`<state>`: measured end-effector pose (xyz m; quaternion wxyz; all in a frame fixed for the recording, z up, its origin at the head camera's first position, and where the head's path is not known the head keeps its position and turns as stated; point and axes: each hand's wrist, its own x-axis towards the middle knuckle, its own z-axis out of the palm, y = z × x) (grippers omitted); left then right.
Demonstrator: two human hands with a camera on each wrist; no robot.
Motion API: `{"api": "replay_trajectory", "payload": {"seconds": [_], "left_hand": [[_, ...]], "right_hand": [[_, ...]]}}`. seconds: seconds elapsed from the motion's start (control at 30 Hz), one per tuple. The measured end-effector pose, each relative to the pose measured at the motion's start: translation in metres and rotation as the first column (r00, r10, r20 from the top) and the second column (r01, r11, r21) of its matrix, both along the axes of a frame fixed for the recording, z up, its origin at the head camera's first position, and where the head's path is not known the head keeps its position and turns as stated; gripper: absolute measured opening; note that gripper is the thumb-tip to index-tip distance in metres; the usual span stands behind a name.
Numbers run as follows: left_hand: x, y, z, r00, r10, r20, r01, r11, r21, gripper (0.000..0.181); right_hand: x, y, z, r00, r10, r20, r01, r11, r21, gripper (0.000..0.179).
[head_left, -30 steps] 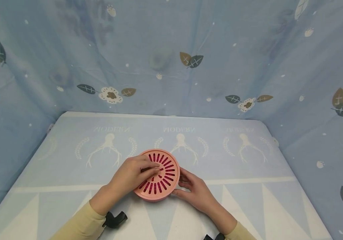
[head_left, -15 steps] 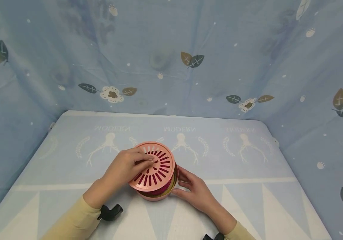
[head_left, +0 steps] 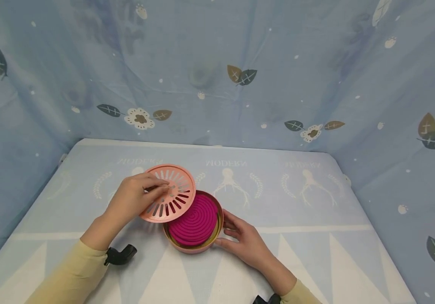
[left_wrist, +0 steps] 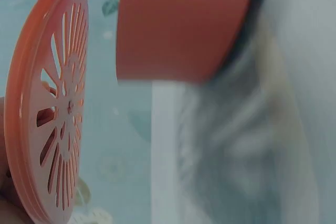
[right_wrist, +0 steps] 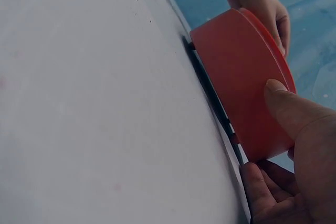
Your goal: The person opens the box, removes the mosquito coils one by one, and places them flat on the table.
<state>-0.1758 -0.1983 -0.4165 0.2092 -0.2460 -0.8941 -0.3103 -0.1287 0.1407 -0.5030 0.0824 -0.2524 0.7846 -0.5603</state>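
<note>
Pinching a slotted pink lid [head_left: 170, 192] near its middle, the left hand [head_left: 131, 196] holds it above and left of a round pink box [head_left: 191, 250], which stands on the desk [head_left: 312, 249] with a ridged magenta disc [head_left: 195, 223] inside. The right hand [head_left: 247, 241] grips the box's right side with thumb and fingers.

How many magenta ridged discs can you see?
1: the magenta ridged disc inside the round container, partly overlapped in the head view by the lid the left hand pinches. More could be hidden beneath.
</note>
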Motion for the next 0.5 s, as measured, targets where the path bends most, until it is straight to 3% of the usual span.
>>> {"api": "replay_trajectory", "payload": {"seconds": [0.3, 0.5], "left_hand": [[-0.012, -0.037, -0.011, 0.983, 0.144, 0.117, -0.142, 0.989, -0.029, 0.013], [-0.019, -0.056, -0.018, 0.953, 0.214, 0.214, -0.206, 0.977, -0.059, 0.018]], "right_hand": [[-0.001, 0.000, -0.001, 1.000, -0.014, 0.014, 0.014, 1.000, 0.004, 0.081], [0.000, -0.001, 0.000, 0.999, -0.025, 0.023, 0.025, 1.000, 0.002, 0.081]]}}
